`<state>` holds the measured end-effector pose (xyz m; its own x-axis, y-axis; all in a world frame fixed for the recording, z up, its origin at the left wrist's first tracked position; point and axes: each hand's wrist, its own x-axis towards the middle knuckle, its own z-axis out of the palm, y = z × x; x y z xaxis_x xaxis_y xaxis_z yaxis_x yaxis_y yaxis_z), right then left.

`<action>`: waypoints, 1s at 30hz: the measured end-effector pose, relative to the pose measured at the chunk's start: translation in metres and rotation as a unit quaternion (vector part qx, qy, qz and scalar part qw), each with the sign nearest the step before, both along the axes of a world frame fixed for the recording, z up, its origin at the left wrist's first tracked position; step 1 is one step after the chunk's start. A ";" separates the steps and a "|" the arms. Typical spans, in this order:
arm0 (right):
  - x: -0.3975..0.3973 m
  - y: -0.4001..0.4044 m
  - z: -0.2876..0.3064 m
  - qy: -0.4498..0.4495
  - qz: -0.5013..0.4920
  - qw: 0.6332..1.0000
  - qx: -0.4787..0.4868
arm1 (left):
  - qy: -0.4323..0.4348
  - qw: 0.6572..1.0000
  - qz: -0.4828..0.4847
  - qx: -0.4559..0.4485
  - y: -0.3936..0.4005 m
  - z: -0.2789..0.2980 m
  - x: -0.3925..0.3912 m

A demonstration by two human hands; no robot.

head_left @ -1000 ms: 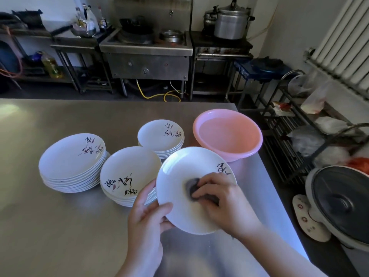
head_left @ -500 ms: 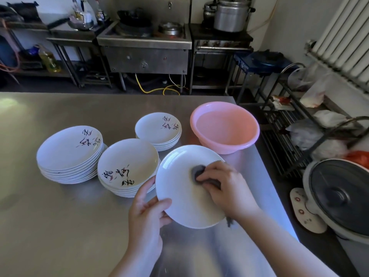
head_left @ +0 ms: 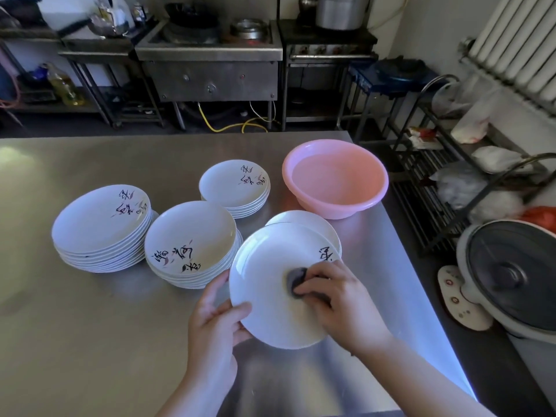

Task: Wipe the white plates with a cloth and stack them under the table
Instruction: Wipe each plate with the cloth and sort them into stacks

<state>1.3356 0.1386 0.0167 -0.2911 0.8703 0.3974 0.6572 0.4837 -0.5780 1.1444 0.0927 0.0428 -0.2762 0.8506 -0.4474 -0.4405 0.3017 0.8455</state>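
The left hand point(head_left: 215, 322) grips the near-left rim of a round white plate with black brush lettering point(head_left: 270, 284), thumb on the upper face and fingers curled beneath. The plate is held tilted just right of the frame's centre, above the brushed stainless-steel table point(head_left: 90, 341). The right hand point(head_left: 340, 305) presses a small dark grey cloth point(head_left: 296, 281) against the plate's inner face, fingers curled over the cloth and pinching it.

Directly behind the held plate, part of another white plate point(head_left: 301, 218) shows on the table surface. Three stacks of matching white plates stand on the table: a large stack point(head_left: 100, 225) at left of centre, a second stack point(head_left: 189, 242) just beside the held plate, and a smaller stack point(head_left: 234, 185) behind these. A round pink plastic basin point(head_left: 335, 179) stands at the upper right of the table, close to the smaller stack.

A grey rice cooker with a dark lid point(head_left: 511, 278) sits at the right edge of the frame.
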 end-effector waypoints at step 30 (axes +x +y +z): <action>-0.074 0.004 -0.084 -0.105 -0.035 0.985 -0.133 | 0.594 0.695 -0.396 0.078 -0.006 -0.105 -0.065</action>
<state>1.2618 0.1428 -0.0672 -0.2774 0.9566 0.0898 0.8022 0.2820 -0.5262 1.0797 0.0864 -0.0618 0.2118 0.9589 -0.1886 0.8498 -0.0854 0.5201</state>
